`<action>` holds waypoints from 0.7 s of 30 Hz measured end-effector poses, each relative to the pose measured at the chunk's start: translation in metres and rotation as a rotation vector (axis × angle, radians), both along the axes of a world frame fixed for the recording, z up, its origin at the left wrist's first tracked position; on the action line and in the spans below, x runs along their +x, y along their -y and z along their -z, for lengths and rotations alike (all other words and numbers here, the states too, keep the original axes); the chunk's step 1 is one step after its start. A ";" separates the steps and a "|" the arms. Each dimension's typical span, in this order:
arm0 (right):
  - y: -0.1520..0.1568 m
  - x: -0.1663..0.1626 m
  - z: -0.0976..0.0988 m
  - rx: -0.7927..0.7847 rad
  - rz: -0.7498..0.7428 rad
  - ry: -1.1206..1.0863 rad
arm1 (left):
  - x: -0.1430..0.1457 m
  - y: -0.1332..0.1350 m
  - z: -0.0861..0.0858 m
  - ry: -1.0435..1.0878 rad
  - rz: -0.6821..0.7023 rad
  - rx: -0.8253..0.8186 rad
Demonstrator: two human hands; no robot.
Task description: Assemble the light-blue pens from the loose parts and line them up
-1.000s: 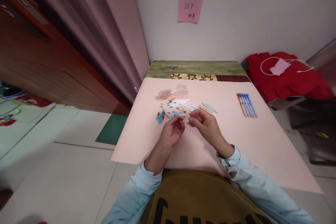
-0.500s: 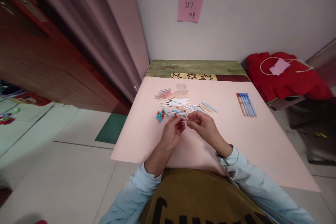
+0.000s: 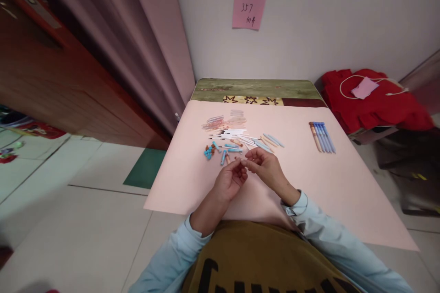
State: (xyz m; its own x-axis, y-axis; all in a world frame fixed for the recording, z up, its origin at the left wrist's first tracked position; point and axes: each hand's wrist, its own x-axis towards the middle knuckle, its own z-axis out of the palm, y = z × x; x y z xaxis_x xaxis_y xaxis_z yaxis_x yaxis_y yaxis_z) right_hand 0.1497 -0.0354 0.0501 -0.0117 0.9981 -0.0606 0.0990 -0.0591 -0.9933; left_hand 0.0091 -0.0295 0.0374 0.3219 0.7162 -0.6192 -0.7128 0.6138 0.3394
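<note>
Over the middle of the table, my left hand [image 3: 229, 182] and my right hand [image 3: 266, 167] meet with their fingertips pinched together. Whatever lies between them is too small and covered to name. Just beyond my fingers lie short blue and brown pen sections [image 3: 223, 157], with a cluster of small blue and brown pen caps [image 3: 209, 152] to their left. White pen refills [image 3: 228, 133] with dark tips form a loose pile farther back. Beside my right hand rest tapered blue and cream pen barrels [image 3: 274, 140]. Behind the refills are thin clear and pinkish pieces [image 3: 216, 122].
Several assembled-looking pens [image 3: 322, 137] lie in a row at the right of the pale pink table cover [image 3: 343, 197]. A red cloth [image 3: 381, 110] with a white cable sits beyond the right edge. A wooden door [image 3: 68, 87] and a curtain [image 3: 151, 32] stand at the left.
Both hands have shifted slightly down and toward me, the left turning more palm-up. Short blue and brown pen sections behind them now show more fully.
</note>
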 end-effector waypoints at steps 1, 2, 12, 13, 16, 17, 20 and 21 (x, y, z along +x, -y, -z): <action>0.000 0.000 0.003 0.000 -0.003 0.019 | 0.001 0.002 0.000 0.014 0.001 -0.016; 0.001 0.000 0.007 -0.005 -0.011 0.025 | 0.002 0.003 0.001 0.028 0.000 -0.033; -0.003 0.033 0.015 -0.029 0.141 0.093 | -0.022 -0.016 -0.009 0.063 -0.197 -0.024; -0.004 0.040 0.017 -0.006 0.175 0.156 | -0.024 -0.018 -0.009 0.058 -0.207 -0.023; -0.004 0.054 0.027 0.044 0.214 0.399 | -0.023 -0.016 -0.006 0.059 -0.162 -0.042; -0.003 0.056 0.030 0.048 0.209 0.482 | -0.022 -0.014 -0.005 0.060 -0.144 -0.053; 0.002 0.056 0.035 0.063 0.167 0.692 | -0.022 -0.012 -0.002 0.062 -0.142 -0.066; 0.004 0.055 0.035 0.074 0.143 0.739 | -0.024 -0.012 -0.002 0.065 -0.155 -0.060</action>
State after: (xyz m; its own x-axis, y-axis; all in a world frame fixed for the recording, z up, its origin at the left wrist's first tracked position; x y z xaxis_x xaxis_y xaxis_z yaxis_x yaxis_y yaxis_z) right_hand 0.2042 -0.0390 0.0146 0.1355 0.9887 0.0645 0.7371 -0.0571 -0.6733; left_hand -0.0147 -0.0173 0.0396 0.2514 0.7224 -0.6442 -0.8194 0.5131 0.2556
